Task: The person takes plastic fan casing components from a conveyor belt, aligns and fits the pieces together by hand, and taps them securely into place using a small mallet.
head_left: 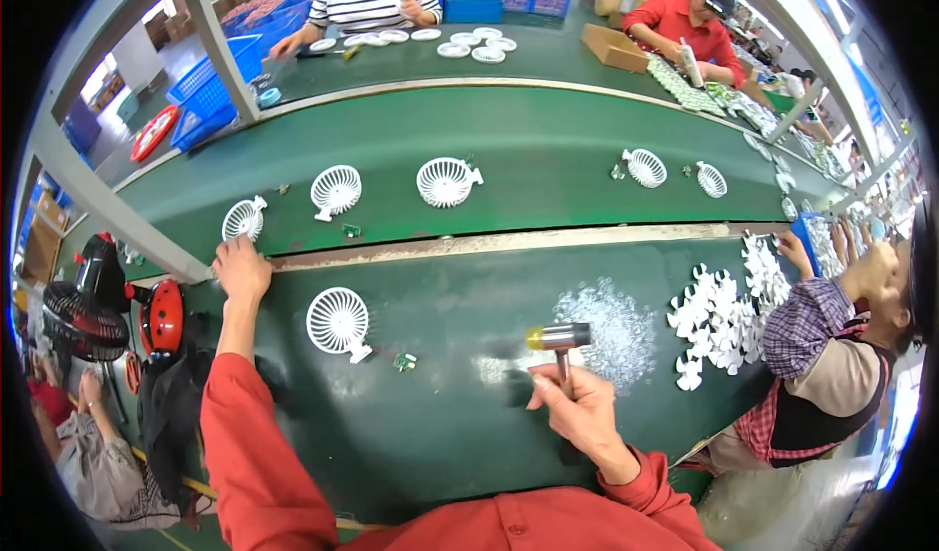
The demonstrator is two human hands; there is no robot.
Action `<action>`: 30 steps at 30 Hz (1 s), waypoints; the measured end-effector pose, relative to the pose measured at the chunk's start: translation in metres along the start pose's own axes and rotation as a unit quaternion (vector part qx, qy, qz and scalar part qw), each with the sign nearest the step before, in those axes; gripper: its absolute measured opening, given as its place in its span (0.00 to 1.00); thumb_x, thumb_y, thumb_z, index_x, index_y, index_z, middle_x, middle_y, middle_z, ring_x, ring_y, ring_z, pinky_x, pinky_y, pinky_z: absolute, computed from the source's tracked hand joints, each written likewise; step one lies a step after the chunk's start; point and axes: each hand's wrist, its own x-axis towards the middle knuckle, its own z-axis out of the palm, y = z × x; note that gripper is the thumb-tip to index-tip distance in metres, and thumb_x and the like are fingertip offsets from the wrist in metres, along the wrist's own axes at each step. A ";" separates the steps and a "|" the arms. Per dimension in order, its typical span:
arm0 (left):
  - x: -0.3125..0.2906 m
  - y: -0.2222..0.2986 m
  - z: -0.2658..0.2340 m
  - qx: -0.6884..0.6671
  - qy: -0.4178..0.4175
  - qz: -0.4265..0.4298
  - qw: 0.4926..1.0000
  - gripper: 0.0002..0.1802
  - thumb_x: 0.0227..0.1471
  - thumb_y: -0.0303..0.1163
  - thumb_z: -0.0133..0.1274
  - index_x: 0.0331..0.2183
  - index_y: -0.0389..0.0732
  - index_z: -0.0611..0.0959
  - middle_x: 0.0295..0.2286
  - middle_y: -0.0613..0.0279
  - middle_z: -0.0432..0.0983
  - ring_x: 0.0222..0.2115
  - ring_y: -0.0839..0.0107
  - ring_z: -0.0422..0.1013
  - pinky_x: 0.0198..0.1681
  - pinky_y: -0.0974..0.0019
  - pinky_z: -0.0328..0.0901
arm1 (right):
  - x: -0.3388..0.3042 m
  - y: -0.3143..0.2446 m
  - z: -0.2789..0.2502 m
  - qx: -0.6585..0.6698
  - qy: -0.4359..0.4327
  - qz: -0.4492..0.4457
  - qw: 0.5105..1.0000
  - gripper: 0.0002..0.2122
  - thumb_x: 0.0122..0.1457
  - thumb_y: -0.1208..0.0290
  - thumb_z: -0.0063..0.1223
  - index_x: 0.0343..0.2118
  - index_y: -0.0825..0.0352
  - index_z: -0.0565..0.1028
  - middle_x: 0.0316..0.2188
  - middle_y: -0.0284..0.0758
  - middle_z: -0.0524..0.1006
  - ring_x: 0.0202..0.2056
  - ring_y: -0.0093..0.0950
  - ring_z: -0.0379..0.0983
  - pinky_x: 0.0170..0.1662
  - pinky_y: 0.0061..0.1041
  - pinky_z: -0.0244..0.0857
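My left hand (243, 269) reaches forward over the pale ledge, its fingers closed at the near rim of a round white slotted fan grille (244, 220) on the green conveyor belt. In my right hand (582, 409) is a small mallet (562, 338), gripped by the handle, its head metal with a yellow face at the left end. Between my arms another white fan grille (337, 320) lies on the green bench. A small green circuit board (404, 361) sits beside it on thin wires. Right of the mallet spreads a pile of tiny clear pieces (616, 336).
Several more white grilles (447, 181) with little boards rest on the belt (548, 131). White fan blades (719, 326) are heaped at the right, near a seated co-worker (831, 365). A black fan (88, 311) stands far left. Two people work across the belt. Metal posts (108, 194) frame the bench.
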 end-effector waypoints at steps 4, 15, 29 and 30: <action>0.002 0.009 -0.014 0.004 0.051 0.056 0.997 0.14 0.48 0.33 0.56 0.37 0.35 0.79 0.38 0.52 0.77 0.44 0.53 0.68 0.45 0.49 0.61 | -0.005 -0.012 0.001 -0.024 -0.018 0.024 0.999 0.10 0.62 0.71 0.55 0.44 0.69 0.78 0.20 0.25 0.78 0.15 0.09 0.59 0.17 0.15 0.52; -0.148 0.123 -0.164 -0.779 -0.101 0.001 0.619 0.10 0.59 0.34 0.54 0.36 0.36 0.75 0.25 0.64 0.76 0.24 0.80 0.72 0.26 0.75 0.67 | -0.001 -0.014 0.013 -0.041 -0.021 -0.183 0.982 0.10 0.58 0.73 0.60 0.42 0.70 0.79 0.16 0.20 0.68 0.20 0.11 0.55 0.22 0.16 0.56; -0.229 0.156 -0.161 -0.850 -0.307 -0.016 0.428 0.11 0.61 0.30 0.48 0.44 0.34 0.73 0.36 0.52 0.79 0.27 0.71 0.75 0.29 0.68 0.72 | 0.009 -0.021 -0.003 -0.103 0.017 -0.070 0.992 0.13 0.60 0.68 0.58 0.41 0.73 0.76 0.17 0.22 0.68 0.20 0.10 0.59 0.20 0.16 0.54; -0.228 0.151 -0.154 -0.842 -0.287 -0.031 0.455 0.11 0.60 0.29 0.49 0.43 0.34 0.74 0.36 0.51 0.79 0.25 0.71 0.74 0.26 0.68 0.72 | 0.012 -0.026 -0.005 -0.073 0.003 -0.026 0.997 0.13 0.60 0.67 0.57 0.41 0.73 0.77 0.16 0.22 0.68 0.17 0.10 0.59 0.18 0.16 0.52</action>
